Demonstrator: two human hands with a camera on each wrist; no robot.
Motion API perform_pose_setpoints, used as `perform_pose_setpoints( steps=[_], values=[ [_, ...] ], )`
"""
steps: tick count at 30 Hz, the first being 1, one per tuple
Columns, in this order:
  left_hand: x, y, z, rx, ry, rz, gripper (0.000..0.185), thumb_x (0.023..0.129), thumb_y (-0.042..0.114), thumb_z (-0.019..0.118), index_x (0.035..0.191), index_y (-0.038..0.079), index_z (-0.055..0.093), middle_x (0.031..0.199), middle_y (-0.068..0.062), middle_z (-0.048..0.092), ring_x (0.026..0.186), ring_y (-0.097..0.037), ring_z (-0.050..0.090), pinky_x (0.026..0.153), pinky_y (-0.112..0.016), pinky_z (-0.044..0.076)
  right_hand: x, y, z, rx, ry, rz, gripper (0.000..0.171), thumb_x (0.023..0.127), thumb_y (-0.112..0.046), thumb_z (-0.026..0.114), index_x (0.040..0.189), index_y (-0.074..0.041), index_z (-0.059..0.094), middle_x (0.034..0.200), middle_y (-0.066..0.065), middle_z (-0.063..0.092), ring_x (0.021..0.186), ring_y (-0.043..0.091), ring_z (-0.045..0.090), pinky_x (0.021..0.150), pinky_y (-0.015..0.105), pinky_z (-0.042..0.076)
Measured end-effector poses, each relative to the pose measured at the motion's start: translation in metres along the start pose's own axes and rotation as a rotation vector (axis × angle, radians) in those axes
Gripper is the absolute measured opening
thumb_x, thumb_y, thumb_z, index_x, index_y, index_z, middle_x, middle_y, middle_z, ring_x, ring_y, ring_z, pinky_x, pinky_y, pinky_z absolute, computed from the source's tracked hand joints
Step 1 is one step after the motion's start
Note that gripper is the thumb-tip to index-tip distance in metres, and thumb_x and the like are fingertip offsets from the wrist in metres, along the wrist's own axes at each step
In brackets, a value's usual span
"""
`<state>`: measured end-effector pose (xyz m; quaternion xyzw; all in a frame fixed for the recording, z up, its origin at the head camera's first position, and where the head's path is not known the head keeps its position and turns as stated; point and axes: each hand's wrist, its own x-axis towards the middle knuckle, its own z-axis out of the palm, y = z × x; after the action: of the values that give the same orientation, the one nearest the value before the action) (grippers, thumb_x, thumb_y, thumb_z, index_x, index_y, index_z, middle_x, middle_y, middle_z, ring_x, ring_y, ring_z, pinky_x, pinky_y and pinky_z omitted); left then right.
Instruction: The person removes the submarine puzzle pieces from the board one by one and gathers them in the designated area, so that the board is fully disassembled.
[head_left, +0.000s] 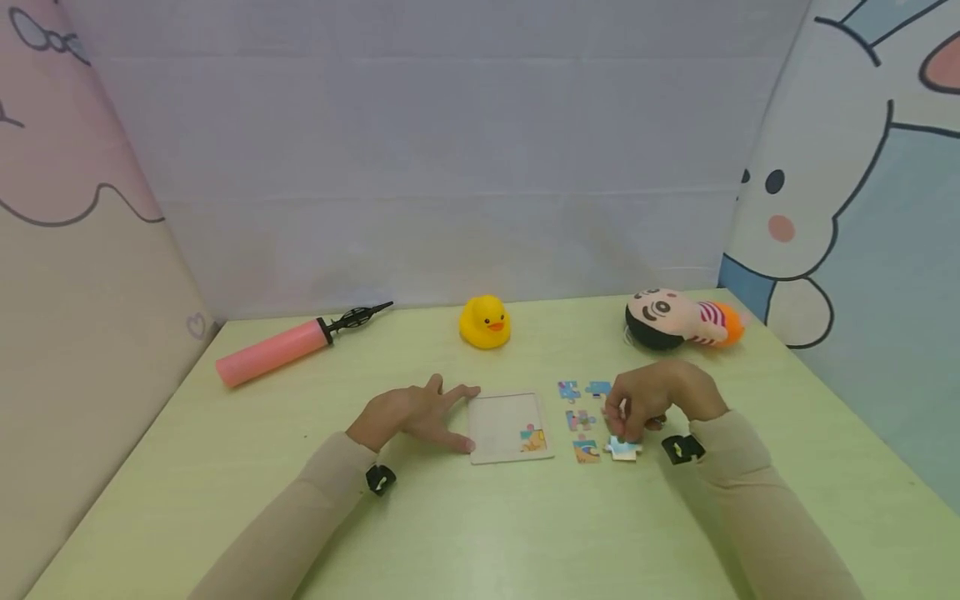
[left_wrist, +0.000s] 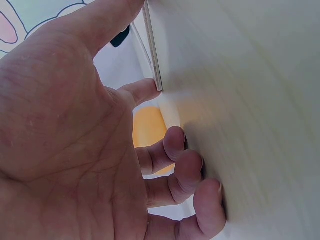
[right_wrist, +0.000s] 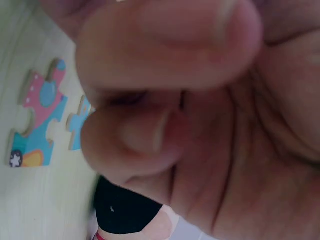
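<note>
My left hand point(head_left: 423, 414) reaches to the left side of a pale square puzzle tray point(head_left: 498, 425), thumb and index finger spread along its edge. In the left wrist view the other fingers point(left_wrist: 187, 172) bend down against the table. One puzzle piece with orange and blue print point(head_left: 532, 439) lies in the tray's lower right corner. Right of the tray, my right hand point(head_left: 648, 400) pinches a light blue puzzle piece point(head_left: 624, 450) from above, hiding part of it. Beside it lie a blue-and-orange piece point(head_left: 586, 452), a pink piece point(head_left: 581, 420) and several others.
A yellow rubber duck point(head_left: 485, 322) sits behind the tray. At the back left lies a pink hand pump point(head_left: 273, 352) with a black nozzle. A plush doll point(head_left: 678, 318) lies at the back right, behind the right hand. Printed panels stand along both sides.
</note>
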<state>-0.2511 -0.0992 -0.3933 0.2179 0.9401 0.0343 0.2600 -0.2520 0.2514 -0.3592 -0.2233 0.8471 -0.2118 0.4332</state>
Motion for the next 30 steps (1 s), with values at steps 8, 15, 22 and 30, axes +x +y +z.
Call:
perform_pose_setpoints(
  steps=[8,15,22,30],
  values=[
    [0.0008,-0.0013,0.0008,-0.010,0.005,-0.001,0.088,0.084,0.070,0.064,0.157,0.041,0.024,0.136,-0.017,0.038,0.093,-0.032,0.057,0.082,-0.051,0.048,-0.0014,-0.0036,0.0023,-0.031,0.068,0.090,0.014,0.081,0.004,0.072,0.078,-0.009,0.066,0.066,-0.003,0.054,0.051,0.011,0.039,0.048,0.024,0.027],
    [0.0011,-0.0010,0.0009,-0.014,0.006,-0.001,0.088,0.084,0.069,0.065,0.157,0.041,0.025,0.134,-0.017,0.038,0.093,-0.032,0.057,0.083,-0.051,0.047,-0.0038,-0.0014,0.0018,-0.057,0.088,0.088,0.015,0.080,0.002,0.073,0.078,-0.011,0.067,0.061,-0.004,0.051,0.051,0.011,0.041,0.046,0.023,0.024],
    [-0.0001,0.0005,0.0012,-0.013,0.009,0.002,0.089,0.084,0.068,0.066,0.157,0.040,0.025,0.130,-0.016,0.039,0.089,-0.031,0.056,0.079,-0.049,0.048,-0.0048,-0.0026,0.0030,-0.062,0.089,0.060,0.012,0.081,0.004,0.071,0.081,-0.008,0.068,0.063,-0.005,0.052,0.051,0.010,0.041,0.046,0.022,0.026],
    [0.0000,0.0004,0.0017,-0.001,0.006,-0.002,0.088,0.084,0.069,0.065,0.157,0.040,0.024,0.130,-0.016,0.039,0.089,-0.031,0.057,0.079,-0.048,0.048,-0.0067,-0.0037,0.0016,-0.070,0.112,0.002,0.010,0.082,0.003,0.072,0.081,-0.007,0.069,0.070,-0.005,0.057,0.052,0.009,0.043,0.049,0.022,0.031]
  ],
)
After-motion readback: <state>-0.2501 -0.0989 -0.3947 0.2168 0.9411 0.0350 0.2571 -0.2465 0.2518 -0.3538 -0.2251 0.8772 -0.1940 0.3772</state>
